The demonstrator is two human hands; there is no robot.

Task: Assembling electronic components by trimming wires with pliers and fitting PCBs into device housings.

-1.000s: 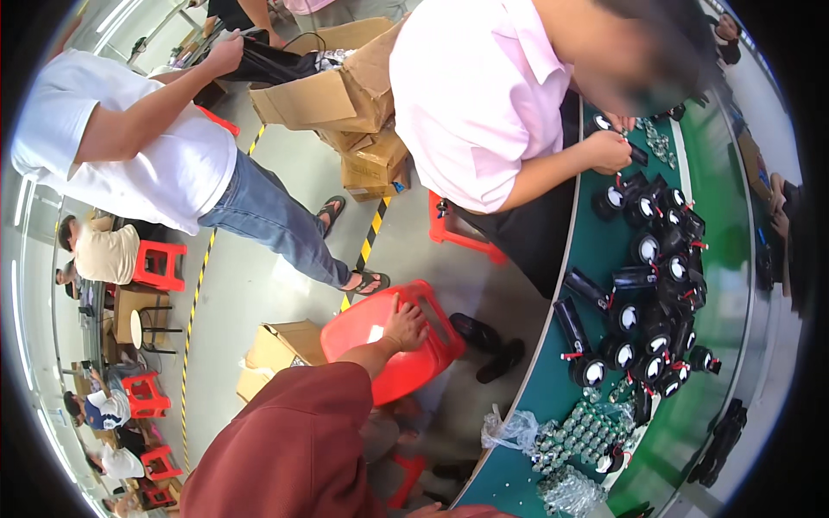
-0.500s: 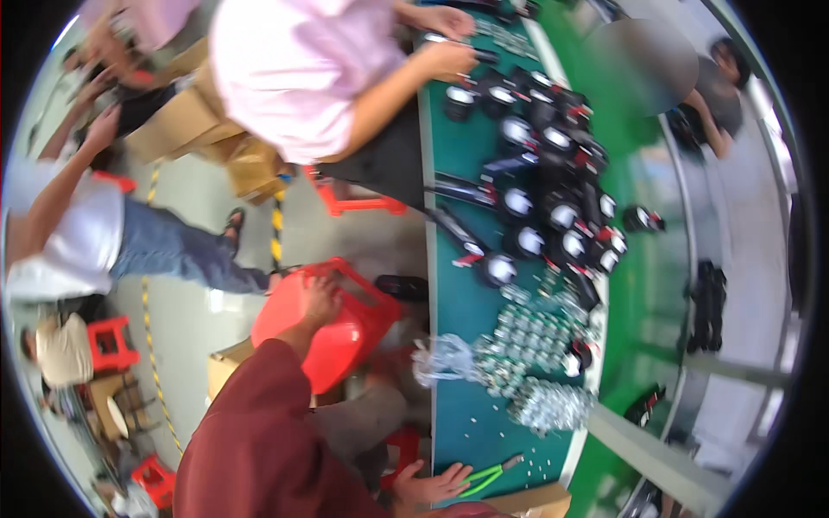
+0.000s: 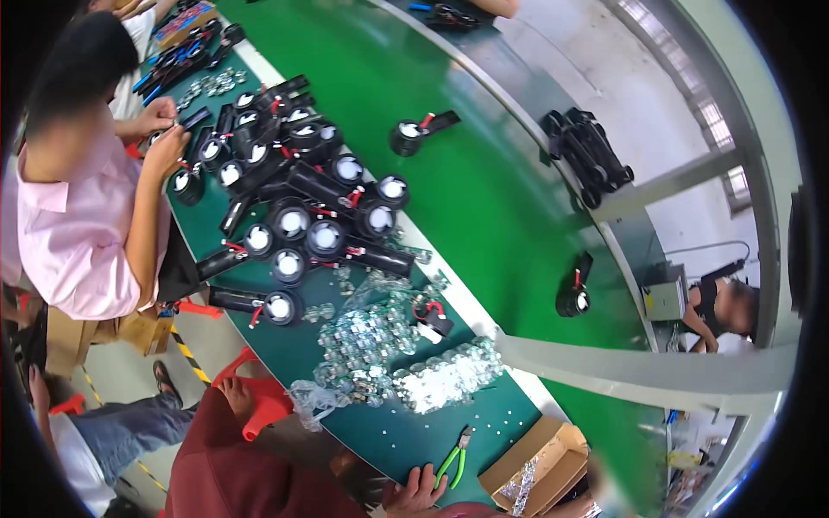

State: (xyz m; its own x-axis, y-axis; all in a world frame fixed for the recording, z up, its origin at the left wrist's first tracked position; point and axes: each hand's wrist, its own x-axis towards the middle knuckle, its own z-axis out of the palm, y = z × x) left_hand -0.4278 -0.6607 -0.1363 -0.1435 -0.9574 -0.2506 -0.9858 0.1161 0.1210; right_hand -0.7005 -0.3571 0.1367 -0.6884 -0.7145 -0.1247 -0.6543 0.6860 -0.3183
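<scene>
Resting spread on the tabletop (image 3: 389, 432) edge, the right hand (image 3: 416, 494) is seen beside green pliers (image 3: 455, 462); the left hand (image 3: 235, 395) is pressed on a red stool (image 3: 263, 404).

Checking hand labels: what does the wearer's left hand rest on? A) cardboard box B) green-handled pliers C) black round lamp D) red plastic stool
D: the left hand lies on the red plastic stool beside the dark green table; the green-handled pliers sit by the right hand.
</scene>
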